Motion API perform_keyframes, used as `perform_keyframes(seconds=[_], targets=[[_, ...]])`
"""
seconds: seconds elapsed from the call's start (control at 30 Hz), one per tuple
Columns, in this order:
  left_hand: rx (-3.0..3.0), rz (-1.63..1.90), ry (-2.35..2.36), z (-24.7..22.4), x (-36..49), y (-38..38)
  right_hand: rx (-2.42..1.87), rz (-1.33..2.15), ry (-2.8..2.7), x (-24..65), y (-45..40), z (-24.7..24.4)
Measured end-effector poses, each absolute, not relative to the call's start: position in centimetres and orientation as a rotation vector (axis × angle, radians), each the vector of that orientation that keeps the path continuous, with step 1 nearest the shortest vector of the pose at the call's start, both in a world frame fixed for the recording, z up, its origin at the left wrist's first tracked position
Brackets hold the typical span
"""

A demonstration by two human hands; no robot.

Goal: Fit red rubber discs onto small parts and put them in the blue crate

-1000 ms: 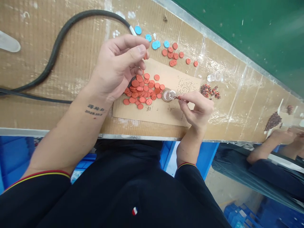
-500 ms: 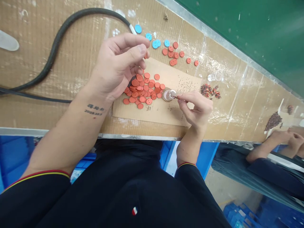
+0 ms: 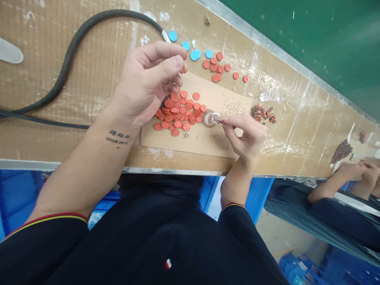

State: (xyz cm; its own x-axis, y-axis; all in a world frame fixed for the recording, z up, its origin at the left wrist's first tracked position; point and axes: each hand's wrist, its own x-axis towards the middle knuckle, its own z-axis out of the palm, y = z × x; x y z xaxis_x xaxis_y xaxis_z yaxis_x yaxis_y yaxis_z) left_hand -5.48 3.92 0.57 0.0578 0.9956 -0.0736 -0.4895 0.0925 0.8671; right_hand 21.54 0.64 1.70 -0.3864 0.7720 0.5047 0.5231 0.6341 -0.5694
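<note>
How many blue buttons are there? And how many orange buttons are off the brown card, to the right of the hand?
Blue buttons: 5
Orange buttons: 10
Total: 15

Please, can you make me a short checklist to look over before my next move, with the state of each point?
Right hand pinches the small reddish piece: ok.
Small glass jar stands on the cardboard sheet, beside those fingers: ok.
What the left hand holds: cannot tell, its fingers hide it.
Black cable free of the arm: not ok, it seems to pass under the left forearm.
Blue buttons apart from the red buttons: ok.
</note>
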Motion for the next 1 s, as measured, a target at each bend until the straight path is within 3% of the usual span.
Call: perform_keyframes(seconds=[0.37, 0.57, 1.0], targets=[[0.765, 1.317, 0.795, 0.5, -5.6, 4.2, -0.950, 0.457, -2.035, 21.8, 0.7, 1.7], [0.754, 1.336, 0.658, 0.8, -5.1, 3.8, -0.759, 0.550, -1.651, 21.9, 1.2, 1.2], [0.773, 1.286, 0.594, 2.1, -2.6, 1.5, -0.560, 0.755, -1.435, 17.9, 2.8, 3.8]])
